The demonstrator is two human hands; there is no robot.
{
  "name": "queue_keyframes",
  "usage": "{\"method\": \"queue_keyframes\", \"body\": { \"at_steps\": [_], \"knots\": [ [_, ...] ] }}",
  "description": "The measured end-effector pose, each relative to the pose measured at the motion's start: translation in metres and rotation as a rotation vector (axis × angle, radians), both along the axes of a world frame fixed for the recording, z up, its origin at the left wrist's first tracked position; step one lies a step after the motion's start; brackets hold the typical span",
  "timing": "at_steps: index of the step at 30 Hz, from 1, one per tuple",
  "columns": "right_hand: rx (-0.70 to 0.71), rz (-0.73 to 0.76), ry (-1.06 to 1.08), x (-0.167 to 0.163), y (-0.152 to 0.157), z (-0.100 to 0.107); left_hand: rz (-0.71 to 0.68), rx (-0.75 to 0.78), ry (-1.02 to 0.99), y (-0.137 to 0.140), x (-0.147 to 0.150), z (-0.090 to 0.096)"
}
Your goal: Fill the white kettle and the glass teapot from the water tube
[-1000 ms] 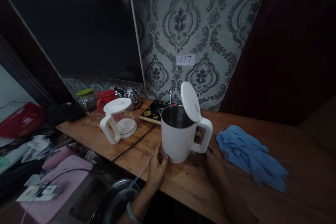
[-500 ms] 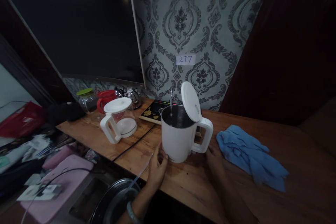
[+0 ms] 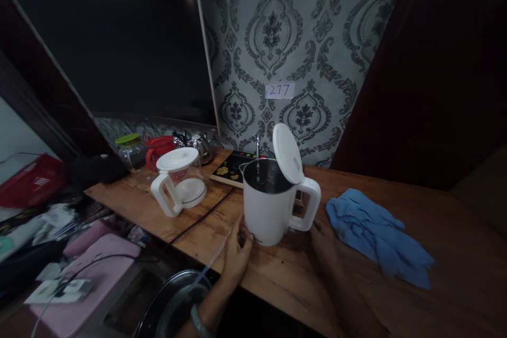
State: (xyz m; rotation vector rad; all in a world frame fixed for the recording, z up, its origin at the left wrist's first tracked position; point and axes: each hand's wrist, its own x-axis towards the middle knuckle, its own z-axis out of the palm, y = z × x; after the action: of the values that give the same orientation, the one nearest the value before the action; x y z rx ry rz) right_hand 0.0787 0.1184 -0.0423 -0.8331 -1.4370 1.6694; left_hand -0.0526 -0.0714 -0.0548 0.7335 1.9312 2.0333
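A white electric kettle (image 3: 264,216) stands upright on the wooden counter, its lid (image 3: 287,154) raised and its dark metal inside showing. From a slim spout (image 3: 258,143) behind it, a thin stream of water runs down into the opening. My left hand (image 3: 237,251) is curled against the lower left side of the kettle, thumb at its base. Beside the lower end of the kettle's handle (image 3: 313,203), my right hand (image 3: 322,237) lies low on the counter with fingers stretched; it is in shadow, and I cannot tell whether its fingertips touch the kettle.
A blue cloth (image 3: 378,235) lies right of the kettle. Left are a clear pot with white lid (image 3: 178,158), a red-lidded jug (image 3: 160,143), a green-lidded jar (image 3: 129,139) and a metal teapot (image 3: 200,145). A black panel (image 3: 229,165) sits behind; a bucket (image 3: 174,296) stands below.
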Motion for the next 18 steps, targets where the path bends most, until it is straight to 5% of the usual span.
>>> {"method": "queue_keyframes", "body": {
  "at_steps": [18],
  "knots": [
    [0.076,-0.007,-0.04,0.0017,0.0,0.0062,0.017,-0.01,0.02,-0.0002,-0.0009,0.0001]
  ]
}}
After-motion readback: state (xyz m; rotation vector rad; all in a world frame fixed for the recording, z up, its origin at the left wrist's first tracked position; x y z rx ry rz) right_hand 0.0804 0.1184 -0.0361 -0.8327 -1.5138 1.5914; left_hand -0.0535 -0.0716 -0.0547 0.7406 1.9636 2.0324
